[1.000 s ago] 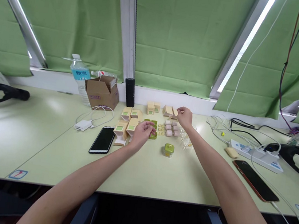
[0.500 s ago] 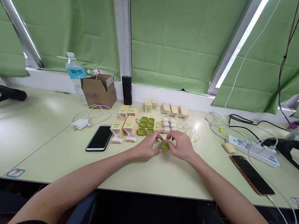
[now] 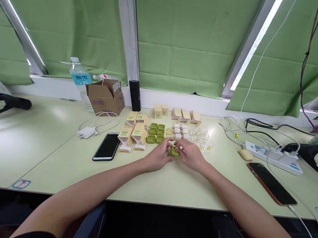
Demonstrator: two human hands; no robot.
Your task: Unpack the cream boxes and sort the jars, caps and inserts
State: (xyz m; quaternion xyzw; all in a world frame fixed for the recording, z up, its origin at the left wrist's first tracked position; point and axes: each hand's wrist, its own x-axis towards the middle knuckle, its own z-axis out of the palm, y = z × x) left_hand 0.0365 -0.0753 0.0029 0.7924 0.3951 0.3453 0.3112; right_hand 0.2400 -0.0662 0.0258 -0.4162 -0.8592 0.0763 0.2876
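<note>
Between my two hands, low over the table, is a small green box (image 3: 174,152). My left hand (image 3: 158,156) curls around its left side, thumb and fingers against it. From the right, my right hand (image 3: 189,154) pinches its upper edge; the fingertips partly cover it. Just beyond stand several small green trays (image 3: 156,133) in two columns. Tiny yellow pieces (image 3: 169,132) and pale pink blocks (image 3: 176,131) lie beside them. Clear plastic cups (image 3: 202,138) are grouped right of these, close to my right hand.
Cream cardboard boxes (image 3: 140,134) stand left of the trays, with more cream boxes (image 3: 185,116) behind. A black phone (image 3: 106,147) lies at left, a second phone (image 3: 272,184) at right beside a power strip (image 3: 272,157). A brown carton (image 3: 105,97) and water bottle (image 3: 81,81) are at back left.
The small green box sits a little more level between my hands, and my right fingers have shifted slightly down onto it. The whole view has moved slightly.
</note>
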